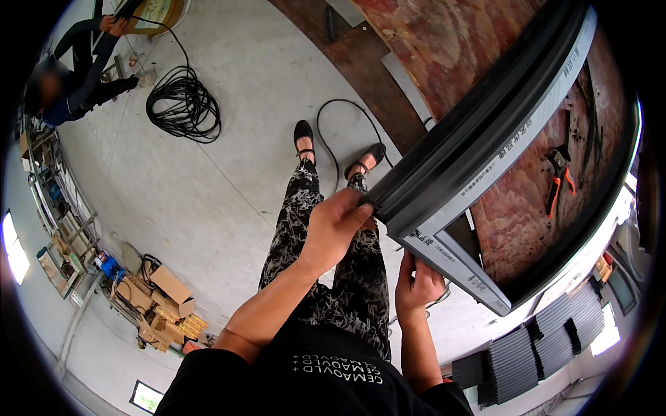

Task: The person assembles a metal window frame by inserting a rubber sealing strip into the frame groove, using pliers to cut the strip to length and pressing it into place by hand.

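Note:
A large window-like frame (479, 182) of dark grey profiles, with pale printed film on one face, lies across the table and juts over its near edge. At its near left corner my left hand (334, 232) is closed, thumb and fingers pinching the end of the dark profile. My right hand (420, 283) is below the short near side of the frame, its thumb tip touching the edge. The fingers of that hand are curled, and what they hold, if anything, is hidden. A thin black strip (320, 125) loops on the floor and runs up behind the frame.
Orange-handled pliers (557, 182) lie on the reddish tabletop (517, 232) inside the frame. A coil of black strip (183, 105) rests on the floor. Another person (80, 76) works at far left. Cardboard boxes (170, 291) stand at left; dark corrugated pieces (517, 357) lie at lower right.

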A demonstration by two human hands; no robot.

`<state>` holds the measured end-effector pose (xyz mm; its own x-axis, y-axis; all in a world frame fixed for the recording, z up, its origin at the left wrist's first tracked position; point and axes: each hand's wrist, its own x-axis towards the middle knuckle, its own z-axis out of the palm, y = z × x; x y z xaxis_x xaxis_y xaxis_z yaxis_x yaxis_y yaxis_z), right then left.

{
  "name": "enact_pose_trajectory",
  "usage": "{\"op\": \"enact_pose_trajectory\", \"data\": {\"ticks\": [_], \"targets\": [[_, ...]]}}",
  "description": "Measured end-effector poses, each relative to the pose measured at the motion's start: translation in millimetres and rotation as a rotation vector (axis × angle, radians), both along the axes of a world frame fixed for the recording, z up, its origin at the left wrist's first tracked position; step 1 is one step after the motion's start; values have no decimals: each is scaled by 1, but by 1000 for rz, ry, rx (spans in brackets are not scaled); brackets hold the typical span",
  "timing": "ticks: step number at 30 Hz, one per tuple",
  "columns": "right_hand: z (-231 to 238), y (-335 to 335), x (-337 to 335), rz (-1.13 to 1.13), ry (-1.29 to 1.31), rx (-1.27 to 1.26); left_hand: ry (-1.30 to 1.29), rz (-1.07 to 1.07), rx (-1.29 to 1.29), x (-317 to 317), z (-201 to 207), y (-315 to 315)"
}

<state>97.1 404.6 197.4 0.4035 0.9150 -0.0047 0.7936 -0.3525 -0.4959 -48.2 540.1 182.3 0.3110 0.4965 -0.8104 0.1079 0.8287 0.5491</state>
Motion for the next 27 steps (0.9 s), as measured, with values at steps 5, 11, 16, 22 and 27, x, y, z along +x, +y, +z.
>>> {"op": "enact_pose_trajectory", "data": {"ticks": [5,11,16,22,27], "targets": [[-2,-1,3,24,-23,18,4,135,84,11,0,-20],[-2,1,9,56,-17,30,-67,342,-7,20,-4,-28],[3,9,1,25,113,9,-71,344,-9,11,-1,-10],[13,55,-9,145,205,-58,-11,394,173,-7,-17,48],[14,39,-11,254,290,-295,126,348,329,-47,-20,130]]}}
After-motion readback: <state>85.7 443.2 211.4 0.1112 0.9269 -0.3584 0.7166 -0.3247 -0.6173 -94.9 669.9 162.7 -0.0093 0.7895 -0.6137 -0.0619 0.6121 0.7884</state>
